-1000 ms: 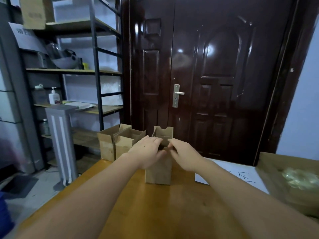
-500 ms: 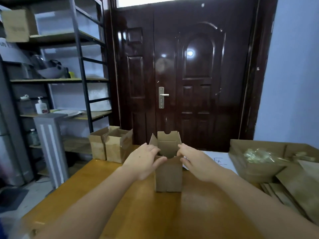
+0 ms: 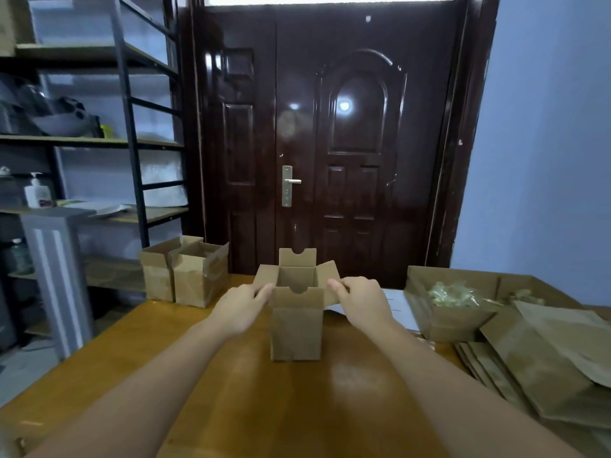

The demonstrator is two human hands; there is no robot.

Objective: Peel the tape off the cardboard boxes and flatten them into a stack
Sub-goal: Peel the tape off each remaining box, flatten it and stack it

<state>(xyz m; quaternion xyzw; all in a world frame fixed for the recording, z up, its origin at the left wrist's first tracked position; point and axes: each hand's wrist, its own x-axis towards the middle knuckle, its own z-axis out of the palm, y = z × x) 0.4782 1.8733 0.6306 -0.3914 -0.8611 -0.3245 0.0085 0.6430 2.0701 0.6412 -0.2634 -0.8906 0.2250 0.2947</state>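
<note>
Box: a small cardboard box (image 3: 296, 328) stands upright at the middle of the frame on the brown surface (image 3: 231, 408), top flaps open.
Left hand (image 3: 238, 307): its grip pinches the left flap.
Right hand (image 3: 363, 300): its grip pinches the right flap.
Lower right: flat cardboard stack (image 3: 542, 368).
Left of middle: two open boxes (image 3: 185, 272).

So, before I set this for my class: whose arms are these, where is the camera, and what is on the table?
There is no machine here. A person wears a camera on the head, looking down at their own bare arms. The left hand and right hand each pinch a side flap of a small upright brown cardboard box standing open on an orange-brown wooden table. Two more open brown boxes stand at the far left; flattened cardboard sheets lie stacked at the right.
</note>
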